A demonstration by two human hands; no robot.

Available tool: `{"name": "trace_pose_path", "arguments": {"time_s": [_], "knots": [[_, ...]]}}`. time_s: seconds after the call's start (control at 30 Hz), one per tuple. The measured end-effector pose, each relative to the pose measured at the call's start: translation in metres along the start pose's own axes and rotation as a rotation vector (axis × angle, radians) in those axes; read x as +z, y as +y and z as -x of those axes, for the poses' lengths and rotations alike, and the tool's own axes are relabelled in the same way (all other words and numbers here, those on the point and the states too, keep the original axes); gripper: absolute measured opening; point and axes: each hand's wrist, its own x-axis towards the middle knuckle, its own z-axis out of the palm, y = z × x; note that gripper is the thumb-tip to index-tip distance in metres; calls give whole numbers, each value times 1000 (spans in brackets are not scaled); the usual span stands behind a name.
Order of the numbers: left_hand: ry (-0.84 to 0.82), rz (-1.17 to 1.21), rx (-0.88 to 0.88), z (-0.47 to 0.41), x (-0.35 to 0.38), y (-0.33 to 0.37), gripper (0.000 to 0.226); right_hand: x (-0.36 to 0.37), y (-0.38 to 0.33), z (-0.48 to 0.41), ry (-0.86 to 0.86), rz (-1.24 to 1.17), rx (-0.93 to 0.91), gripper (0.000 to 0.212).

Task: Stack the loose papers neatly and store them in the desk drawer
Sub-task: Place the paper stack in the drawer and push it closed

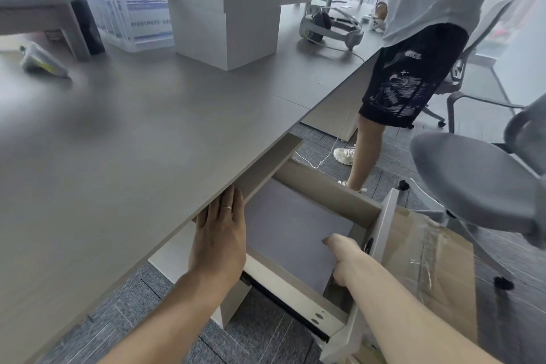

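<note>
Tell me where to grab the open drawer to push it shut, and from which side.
Take the drawer by its front panel, coming from the chair side. It is pulled far out, so that upright panel is the outermost part. The right hand already has its grip along the panel's top edge, while the left hand reaches in under the desktop.

Both of my forearms show bare from the bottom of the frame to the wrists, no sleeve or watch on either. My left hand (220,238) wears one thin band on a finger, gold-toned as far as I can tell through the motion blur. My right hand (342,257) carries no ring or marking that I can see.
</note>
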Motion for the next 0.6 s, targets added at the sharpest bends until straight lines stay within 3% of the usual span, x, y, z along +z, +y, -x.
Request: {"name": "trace_pose_path", "arguments": {"time_s": [0.13, 0.3, 0.37, 0.47, 0.53, 0.6], "knots": [[27, -26, 9, -3, 6, 1, 75, 2, 3, 1, -1, -86, 19, 67], [48, -53, 4, 0, 1, 2, 76, -2, -12, 40, -14, -59, -49, 63], [44, -35, 1, 1, 0, 2, 76, -13, -11, 60, -42, -5, -198, 69], [-2, 5, -6, 9, -6, 8, 77, -47, 1, 81, 112, 164, -514, 71], [-26, 37, -11, 19, -12, 15, 76, -68, 8, 90, 201, 181, -554, 72], [-28, 52, -17, 26, -15, 19, 75, -74, 12, 92, 182, 152, -516, 75]]}}
